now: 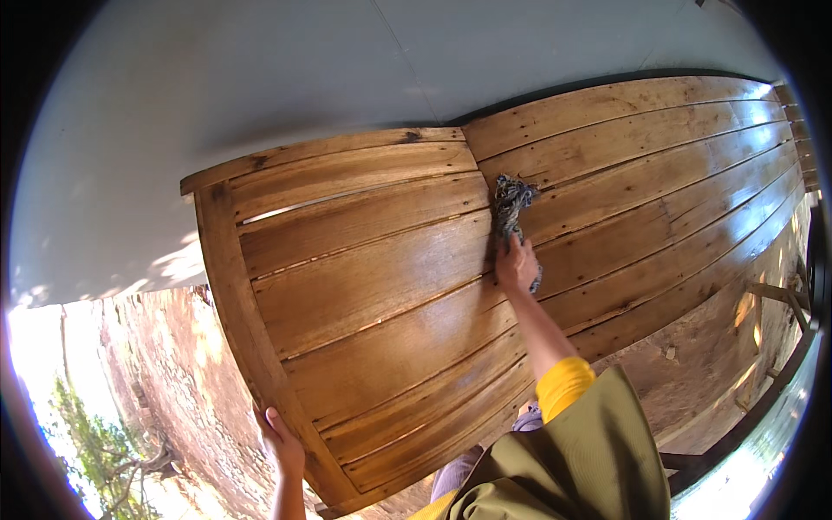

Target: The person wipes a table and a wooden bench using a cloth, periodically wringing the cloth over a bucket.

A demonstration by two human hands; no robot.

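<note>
A bunched, dark grey cloth rag (513, 200) lies on the varnished wooden planks where the bed-like bench's end panel (383, 279) meets its long slatted surface (624, 188). My right hand (518, 265) is closed on the lower part of this rag, just beside the joint. At the lower left, my left hand (282, 442) rests against the outer edge of the panel's frame board (260, 338), thumb towards the wood; its fingers are partly hidden behind the board.
A grey-blue wall (292, 65) stands along the far side of the furniture. Bare earth ground (169, 351) shows at the left, with a green shrub (97, 429) beyond. At the lower right are dark frame bars (728, 448) and a shiny surface (757, 442).
</note>
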